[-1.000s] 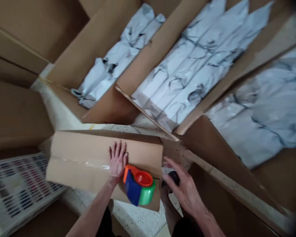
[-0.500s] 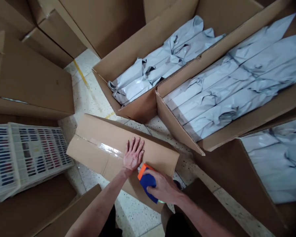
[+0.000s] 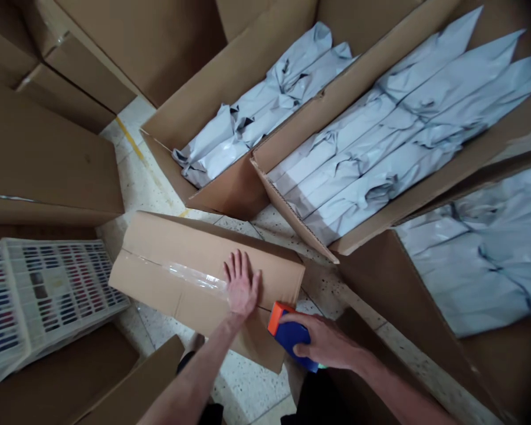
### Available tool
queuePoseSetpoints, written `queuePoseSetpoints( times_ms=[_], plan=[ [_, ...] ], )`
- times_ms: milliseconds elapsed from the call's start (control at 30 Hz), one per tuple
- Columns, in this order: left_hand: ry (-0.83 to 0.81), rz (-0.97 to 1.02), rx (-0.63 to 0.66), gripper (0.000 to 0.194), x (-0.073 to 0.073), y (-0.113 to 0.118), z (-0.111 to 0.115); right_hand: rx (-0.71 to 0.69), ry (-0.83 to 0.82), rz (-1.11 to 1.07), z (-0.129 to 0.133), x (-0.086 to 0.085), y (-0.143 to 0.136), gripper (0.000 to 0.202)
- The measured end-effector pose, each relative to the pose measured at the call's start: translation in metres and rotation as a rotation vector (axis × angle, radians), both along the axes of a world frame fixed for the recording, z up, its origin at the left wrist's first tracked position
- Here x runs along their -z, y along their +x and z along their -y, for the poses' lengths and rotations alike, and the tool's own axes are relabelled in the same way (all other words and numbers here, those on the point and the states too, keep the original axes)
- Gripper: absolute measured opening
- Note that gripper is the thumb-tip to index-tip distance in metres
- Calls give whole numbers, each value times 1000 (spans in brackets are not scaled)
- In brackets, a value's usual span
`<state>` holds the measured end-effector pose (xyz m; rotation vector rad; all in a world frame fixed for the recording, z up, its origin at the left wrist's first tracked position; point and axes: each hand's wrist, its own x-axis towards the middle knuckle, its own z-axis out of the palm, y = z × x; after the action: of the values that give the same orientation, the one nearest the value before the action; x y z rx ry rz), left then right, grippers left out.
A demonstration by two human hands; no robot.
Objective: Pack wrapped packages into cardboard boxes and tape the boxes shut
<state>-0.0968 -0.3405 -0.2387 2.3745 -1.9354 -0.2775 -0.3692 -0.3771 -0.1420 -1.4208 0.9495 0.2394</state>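
Observation:
A long closed cardboard box [image 3: 159, 236] lies on the floor in front of me. Clear packing tape [image 3: 194, 276] covers part of the seam along its top. My left hand [image 3: 242, 288] presses flat on the box beside the end of that tape, its fingers spread. In my right hand [image 3: 325, 342] is a blue and orange tape dispenser [image 3: 294, 339], held over the near right end of the box. Whether tape runs from the dispenser to the box is hard to see.
Open cartons filled with grey plastic-wrapped packages [image 3: 345, 165] stand ahead and to the right. At left sits a white plastic crate [image 3: 62, 289] below a large cardboard box [image 3: 48, 147]. Speckled floor tiles [image 3: 135, 171] carry a yellow line.
The tape dispenser in my right hand has moved right toward the box's end. My left hand stays spread on the box. The whole view has shifted a little.

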Motion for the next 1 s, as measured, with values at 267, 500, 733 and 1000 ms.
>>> queuePoseSetpoints(
  times_ms=[267, 500, 733, 1000],
  plan=[
    [-66, 35, -64, 69, 7, -40, 1, -43, -31, 40, -2, 7, -41, 58],
    [-75, 60, -61, 69, 7, -42, 3, 209, 101, -44, -62, 39, -173, 61],
    [-87, 28, -56, 69, 7, -43, 4, 134, 12, -5, -43, 115, -125, 59],
    [-103, 38, -62, 68, 7, -46, 6, 129, -74, -127, -49, 124, -33, 52]
  ],
)
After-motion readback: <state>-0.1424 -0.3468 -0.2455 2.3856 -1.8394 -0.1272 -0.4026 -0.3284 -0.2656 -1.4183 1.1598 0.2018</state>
